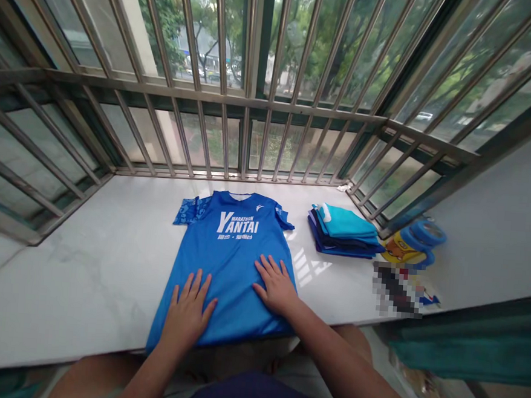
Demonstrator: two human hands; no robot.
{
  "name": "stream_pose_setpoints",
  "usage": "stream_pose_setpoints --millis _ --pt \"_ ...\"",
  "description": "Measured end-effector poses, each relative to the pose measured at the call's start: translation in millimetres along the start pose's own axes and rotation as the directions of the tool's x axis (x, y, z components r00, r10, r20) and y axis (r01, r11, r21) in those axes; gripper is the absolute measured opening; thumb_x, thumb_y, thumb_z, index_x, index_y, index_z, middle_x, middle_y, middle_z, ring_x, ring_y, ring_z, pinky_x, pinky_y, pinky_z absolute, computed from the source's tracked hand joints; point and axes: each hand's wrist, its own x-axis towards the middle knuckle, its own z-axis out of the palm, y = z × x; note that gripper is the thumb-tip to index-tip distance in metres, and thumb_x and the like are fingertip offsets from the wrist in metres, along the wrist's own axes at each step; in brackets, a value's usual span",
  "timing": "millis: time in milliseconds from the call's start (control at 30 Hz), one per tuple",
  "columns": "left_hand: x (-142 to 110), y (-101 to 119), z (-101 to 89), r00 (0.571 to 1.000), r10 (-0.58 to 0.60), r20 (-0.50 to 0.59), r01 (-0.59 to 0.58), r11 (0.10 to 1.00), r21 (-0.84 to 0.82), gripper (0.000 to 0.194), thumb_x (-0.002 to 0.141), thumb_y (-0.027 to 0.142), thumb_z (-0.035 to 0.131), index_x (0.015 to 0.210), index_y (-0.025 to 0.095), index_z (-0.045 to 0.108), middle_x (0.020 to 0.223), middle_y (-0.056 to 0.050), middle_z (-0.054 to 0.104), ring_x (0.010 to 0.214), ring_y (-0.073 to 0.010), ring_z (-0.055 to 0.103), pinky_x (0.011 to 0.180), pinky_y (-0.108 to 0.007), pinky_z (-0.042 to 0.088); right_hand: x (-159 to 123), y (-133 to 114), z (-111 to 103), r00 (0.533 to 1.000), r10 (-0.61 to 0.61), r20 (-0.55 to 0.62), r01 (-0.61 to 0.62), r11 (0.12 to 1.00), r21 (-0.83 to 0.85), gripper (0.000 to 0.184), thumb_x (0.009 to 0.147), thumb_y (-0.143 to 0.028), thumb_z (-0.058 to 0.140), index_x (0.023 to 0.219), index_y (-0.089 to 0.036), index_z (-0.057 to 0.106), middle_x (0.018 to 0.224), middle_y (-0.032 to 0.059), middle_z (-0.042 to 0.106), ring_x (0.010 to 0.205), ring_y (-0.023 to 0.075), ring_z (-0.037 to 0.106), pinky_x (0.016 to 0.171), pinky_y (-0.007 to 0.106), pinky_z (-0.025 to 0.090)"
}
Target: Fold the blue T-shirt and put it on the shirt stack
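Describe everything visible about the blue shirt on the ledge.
The blue shirt is a short-sleeved sports jersey of smooth, slightly shiny fabric, with patterned sleeves and white print reading MARATHON YANTAI above smaller characters. It lies spread flat, print up, collar toward the window bars, on the white marble ledge, its hem at the near edge. The left hand and right hand press flat on its lower part.
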Motion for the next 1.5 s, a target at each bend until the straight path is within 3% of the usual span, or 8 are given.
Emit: stream_pose_setpoints --millis 467,633,733,833,1033,1133,1267,1500 --pt "-91.4 25.2 23.7 0.991 0.053 -0.126 -0.051 0.998 0.022 0.069 0.100 0.052 0.056 0.164 0.026 0.054 0.175 -0.013 0.041 0.159 -0.0391 0.044 0.122 -0.060 0.047 -58.3 0.6 9.4 0.995 -0.070 0.070 0.068 0.997 0.028 0.078 0.107 -0.061 0.051 0.175 -0.033 0.025 0.182 0.0055 0.016 0.169 0.0351 0.015 0.135 0.067 0.007" --pt "-107.6 17.1 11.5 0.990 0.100 -0.096 -0.109 0.990 -0.090 0.046 0.102 0.051 0.056 0.138 0.032 0.077 0.149 -0.011 0.071 0.130 -0.0349 0.072 0.104 -0.049 0.065 -92.8 -0.4 22.8 0.994 -0.089 0.062 0.088 0.996 0.018 0.080 0.106 -0.055 0.054 0.176 -0.038 0.019 0.182 0.0025 0.017 0.169 0.0357 0.018 0.135 0.067 0.011" --pt "-90.6 4.2 -3.1 0.986 0.120 -0.116 -0.141 0.971 -0.193 0.040 0.108 0.045 0.048 0.129 0.034 0.080 0.132 -0.008 0.080 0.121 -0.0297 0.077 0.104 -0.046 0.066 -104.4 -1.5 26.2 0.994 -0.093 0.053 0.092 0.996 0.013 0.079 0.105 -0.054 0.056 0.175 -0.041 0.021 0.181 0.0014 0.021 0.167 0.0368 0.023 0.133 0.068 0.019" --pt "-51.4 -10.2 -21.1 0.978 0.113 -0.176 -0.155 0.955 -0.253 0.044 0.111 0.040 0.042 0.133 0.026 0.077 0.139 -0.010 0.077 0.129 -0.0288 0.073 0.113 -0.049 0.061 -94.2 1.2 17.2 0.996 -0.080 0.032 0.080 0.997 0.010 0.067 0.109 -0.051 0.049 0.173 -0.040 0.032 0.178 0.0036 0.032 0.164 0.0349 0.032 0.132 0.067 0.024" --pt "56.4 -19.8 -56.3 0.975 0.201 -0.094 -0.216 0.955 -0.202 0.046 0.112 0.037 0.041 0.144 0.019 0.069 0.163 -0.014 0.059 0.152 -0.0297 0.055 0.127 -0.052 0.045 -6.4 38.7 -35.1 0.995 -0.097 -0.018 0.094 0.987 -0.134 0.057 0.110 -0.036 0.043 0.166 -0.026 0.048 0.176 0.0100 0.038 0.164 0.0338 0.033 0.132 0.068 0.020" --pt "89.1 -27.8 -55.7 0.997 0.075 0.019 -0.074 0.994 -0.084 0.053 0.110 0.038 0.050 0.158 0.017 0.058 0.175 -0.019 0.040 0.161 -0.0379 0.041 0.129 -0.060 0.038 34.0 72.8 -58.3 0.997 0.062 -0.044 -0.070 0.975 -0.209 0.058 0.111 -0.039 0.045 0.166 -0.024 0.047 0.177 0.0115 0.037 0.164 0.0315 0.034 0.132 0.060 0.025" --pt "83.4 -47.7 -30.6 0.992 -0.129 0.003 0.129 0.991 -0.030 0.069 0.109 0.050 0.050 0.167 0.014 0.046 0.177 -0.026 0.032 0.163 -0.0436 0.034 0.130 -0.061 0.033 44.6 107.8 -68.2 0.924 0.367 -0.106 -0.382 0.893 -0.238 0.056 0.110 -0.039 0.045 0.160 -0.015 0.054 0.169 0.0236 0.046 0.151 0.0375 0.051 0.119 0.056 0.045" --pt "27.7 -59.3 5.7 0.957 -0.233 -0.172 0.233 0.972 -0.020 0.076 0.107 0.058 0.048 0.166 0.009 0.046 0.174 -0.030 0.035 0.161 -0.0459 0.036 0.129 -0.063 0.033 30.6 107.9 -46.8 0.874 0.442 -0.201 -0.481 0.846 -0.229 0.058 0.112 -0.043 0.039 0.150 -0.006 0.062 0.156 0.0312 0.057 0.140 0.0418 0.060 0.115 0.056 0.047"
